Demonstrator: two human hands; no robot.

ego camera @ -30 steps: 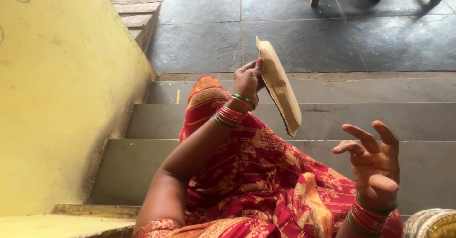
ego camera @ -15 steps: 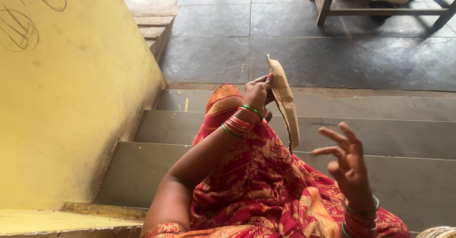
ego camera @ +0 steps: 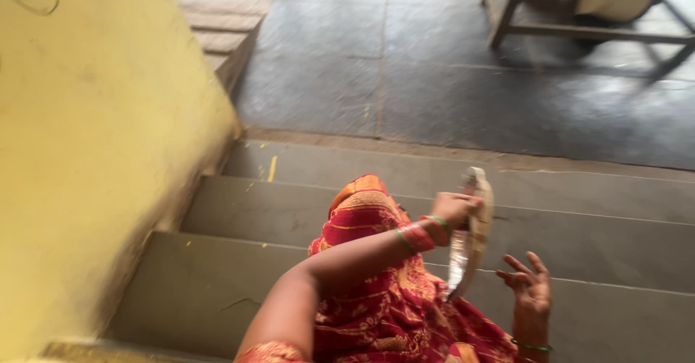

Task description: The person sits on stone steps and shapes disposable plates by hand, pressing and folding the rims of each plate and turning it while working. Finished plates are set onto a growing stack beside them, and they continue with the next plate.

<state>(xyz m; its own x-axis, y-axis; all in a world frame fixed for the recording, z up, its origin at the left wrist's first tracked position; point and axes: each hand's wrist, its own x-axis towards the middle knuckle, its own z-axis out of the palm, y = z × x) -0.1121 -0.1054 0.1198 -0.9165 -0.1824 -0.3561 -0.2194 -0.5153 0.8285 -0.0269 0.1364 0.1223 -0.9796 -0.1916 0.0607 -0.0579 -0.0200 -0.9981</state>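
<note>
Gripping the flat woven tray (ego camera: 472,233) by its upper rim with our left hand (ego camera: 452,209), fingers clamped on the edge; it hangs edge-on, held in the air over the grey steps (ego camera: 239,211). Looks light, stiff and thin, so we judge a rim pinch suffices. Right hand (ego camera: 528,287) is just beside it, fingers spread, holding nothing.

Left hand (ego camera: 455,209) grips an upright woven tray (ego camera: 470,233); right hand (ego camera: 530,290) spread beside it.
</note>
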